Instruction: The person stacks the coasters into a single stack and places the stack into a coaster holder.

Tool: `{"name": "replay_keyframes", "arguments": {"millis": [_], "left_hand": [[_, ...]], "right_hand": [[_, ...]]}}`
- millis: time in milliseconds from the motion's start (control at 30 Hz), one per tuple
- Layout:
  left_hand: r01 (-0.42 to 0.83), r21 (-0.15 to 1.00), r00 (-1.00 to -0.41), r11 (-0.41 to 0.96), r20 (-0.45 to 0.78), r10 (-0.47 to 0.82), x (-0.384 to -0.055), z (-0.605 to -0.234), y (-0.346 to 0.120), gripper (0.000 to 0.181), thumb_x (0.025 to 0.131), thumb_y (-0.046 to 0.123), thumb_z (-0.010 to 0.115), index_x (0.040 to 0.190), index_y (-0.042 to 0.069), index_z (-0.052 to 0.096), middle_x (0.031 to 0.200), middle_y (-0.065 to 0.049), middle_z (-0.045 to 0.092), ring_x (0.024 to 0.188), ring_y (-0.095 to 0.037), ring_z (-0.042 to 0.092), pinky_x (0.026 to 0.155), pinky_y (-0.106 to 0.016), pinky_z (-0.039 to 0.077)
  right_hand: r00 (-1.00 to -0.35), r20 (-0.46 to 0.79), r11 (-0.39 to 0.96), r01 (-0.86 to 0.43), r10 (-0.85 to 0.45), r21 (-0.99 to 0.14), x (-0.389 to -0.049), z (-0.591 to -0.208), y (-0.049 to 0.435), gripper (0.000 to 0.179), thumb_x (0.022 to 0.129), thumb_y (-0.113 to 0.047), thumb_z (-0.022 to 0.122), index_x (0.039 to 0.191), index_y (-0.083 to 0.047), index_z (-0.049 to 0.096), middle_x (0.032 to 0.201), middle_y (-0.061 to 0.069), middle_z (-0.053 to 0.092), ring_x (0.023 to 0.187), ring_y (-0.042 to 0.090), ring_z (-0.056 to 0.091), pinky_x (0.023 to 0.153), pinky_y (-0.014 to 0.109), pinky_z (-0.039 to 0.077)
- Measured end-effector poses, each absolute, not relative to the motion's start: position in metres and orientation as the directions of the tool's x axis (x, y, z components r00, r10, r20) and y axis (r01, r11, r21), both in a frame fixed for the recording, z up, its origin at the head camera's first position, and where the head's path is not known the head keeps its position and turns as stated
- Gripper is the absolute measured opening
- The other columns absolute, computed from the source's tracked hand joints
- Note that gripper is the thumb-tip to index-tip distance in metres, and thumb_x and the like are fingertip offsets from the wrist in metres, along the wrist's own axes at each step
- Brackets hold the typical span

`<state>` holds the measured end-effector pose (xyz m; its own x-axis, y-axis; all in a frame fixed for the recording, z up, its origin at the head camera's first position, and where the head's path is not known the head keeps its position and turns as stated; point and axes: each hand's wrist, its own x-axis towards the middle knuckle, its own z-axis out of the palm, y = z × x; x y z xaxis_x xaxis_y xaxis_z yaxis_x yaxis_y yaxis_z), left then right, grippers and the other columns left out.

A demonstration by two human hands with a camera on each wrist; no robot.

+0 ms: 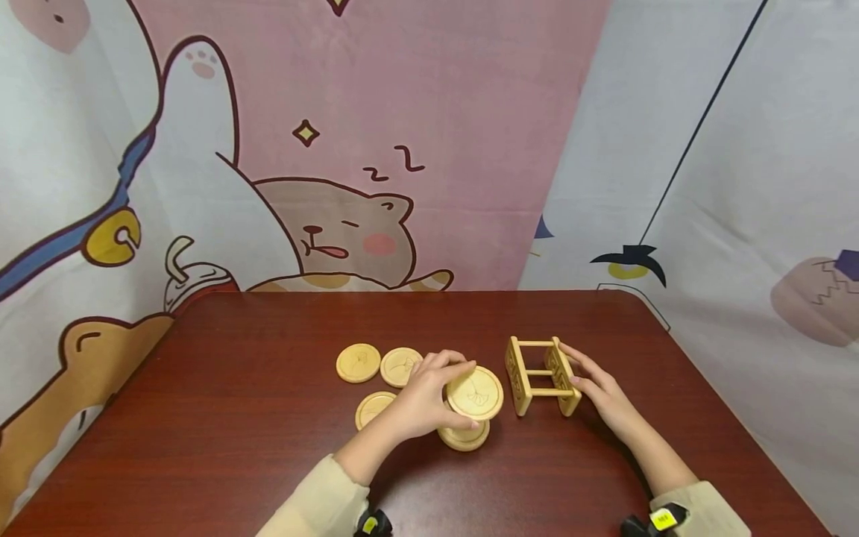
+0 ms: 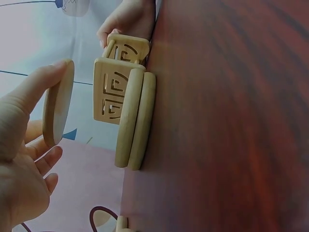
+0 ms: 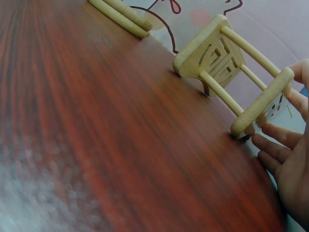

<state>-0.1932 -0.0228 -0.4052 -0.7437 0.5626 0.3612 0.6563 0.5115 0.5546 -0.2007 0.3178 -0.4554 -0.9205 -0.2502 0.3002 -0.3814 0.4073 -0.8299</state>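
Between thumb and fingers, my left hand pinches a round wooden coaster by its rim; a ginkgo-leaf shape is engraved on its face. In the left wrist view, this coaster is held clear above two stacked coasters on the table. To its right stands a wooden coaster holder with two fretwork side panels joined by rods. My right hand rests against the holder's right panel with fingers extended. In the right wrist view, the fingertips lie along that panel's outer face.
Left of my left hand lie more wooden coasters: one at the far left, another beside it and a nearer one partly hidden by the hand. The dark red wooden table ends at a cartoon-print cloth behind.
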Motion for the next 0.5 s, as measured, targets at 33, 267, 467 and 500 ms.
{"name": "replay_keyframes", "arguments": {"millis": [33, 267, 467, 500], "left_hand": [[0.656, 0.554, -0.744, 0.512, 0.361, 0.563, -0.1926, -0.4058, -0.0233, 0.084, 0.059, 0.035, 0.091, 0.132, 0.008, 0.059, 0.124, 0.003, 0.052, 0.111, -0.015, 0.045, 0.091, -0.037, 0.033], [0.654, 0.577, -0.741, 0.489, 0.359, 0.568, -0.1881, -0.4074, -0.0276, 0.084, 0.058, 0.033, 0.091, 0.131, 0.006, 0.059, 0.124, 0.003, 0.052, 0.109, -0.014, 0.044, 0.090, -0.036, 0.032], [0.673, 0.570, -0.722, 0.470, 0.369, 0.585, -0.1853, -0.4098, -0.0314, 0.083, 0.058, 0.033, 0.091, 0.130, 0.005, 0.060, 0.123, 0.003, 0.053, 0.109, -0.014, 0.044, 0.092, -0.037, 0.032], [0.676, 0.572, -0.719, 0.465, 0.371, 0.588, -0.1849, -0.4103, -0.0319, 0.083, 0.059, 0.032, 0.091, 0.130, 0.005, 0.060, 0.123, 0.003, 0.053, 0.109, -0.014, 0.044, 0.092, -0.038, 0.032]], "right_hand": [[-0.920, 0.301, 0.403, -0.382, -0.251, -0.832, -0.2007, -0.4554, 0.3177, 0.051, 0.099, -0.006, 0.045, 0.149, -0.011, 0.035, 0.136, 0.020, 0.047, 0.118, 0.005, 0.044, 0.089, 0.016, 0.034], [-0.920, 0.299, 0.398, -0.382, -0.254, -0.834, -0.2005, -0.4553, 0.3176, 0.052, 0.098, -0.005, 0.045, 0.149, -0.011, 0.035, 0.136, 0.020, 0.046, 0.119, 0.006, 0.044, 0.089, 0.015, 0.033], [-0.920, 0.296, 0.394, -0.379, -0.257, -0.838, -0.2003, -0.4545, 0.3174, 0.053, 0.098, -0.004, 0.045, 0.149, -0.011, 0.035, 0.137, 0.021, 0.045, 0.120, 0.007, 0.044, 0.090, 0.015, 0.032], [-0.920, 0.296, 0.394, -0.380, -0.258, -0.837, -0.2001, -0.4544, 0.3174, 0.053, 0.098, -0.004, 0.045, 0.149, -0.011, 0.034, 0.137, 0.021, 0.046, 0.120, 0.007, 0.044, 0.090, 0.016, 0.032]]}}
